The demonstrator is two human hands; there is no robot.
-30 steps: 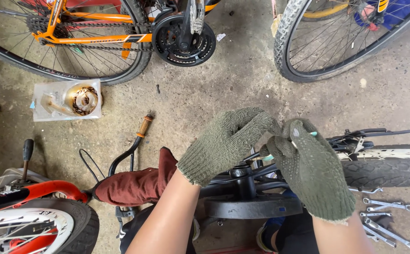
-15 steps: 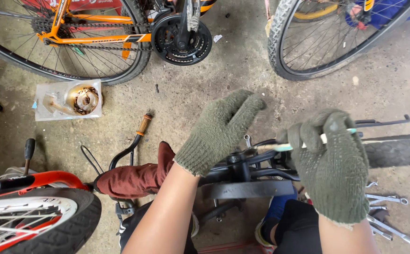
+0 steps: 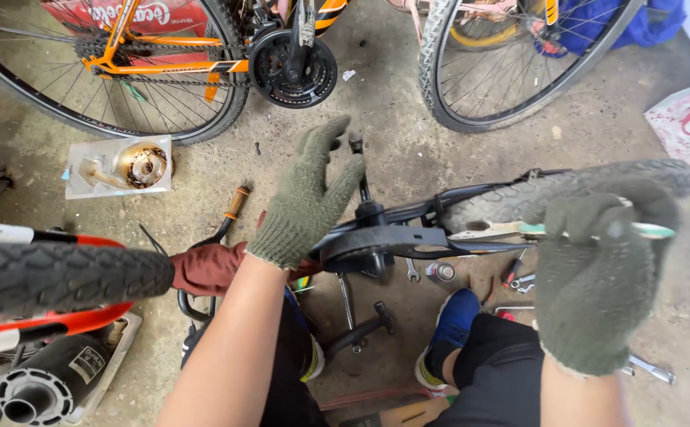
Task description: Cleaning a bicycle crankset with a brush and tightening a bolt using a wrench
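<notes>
Grey concrete floor [image 3: 408,150] lies bare between the orange bicycle [image 3: 163,39] at the top and the black bike frame [image 3: 392,229] below, leaving open room above the hands. Left hand [image 3: 309,198], in a green knit glove, hovers over the frame with fingers spread, gripping nothing. Right hand [image 3: 598,277], gloved too, is clenched around pliers [image 3: 511,231] at the right, their nose pointing toward the frame, beside the black tyre [image 3: 519,198]. Spanners [image 3: 519,281] lie on the floor underneath.

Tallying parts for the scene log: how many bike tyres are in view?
4: orange bike's tyre top left; second tyre top centre-right; knobby tyre at left edge; knobby tyre behind the right hand. Others may lie outside the frame.
</notes>
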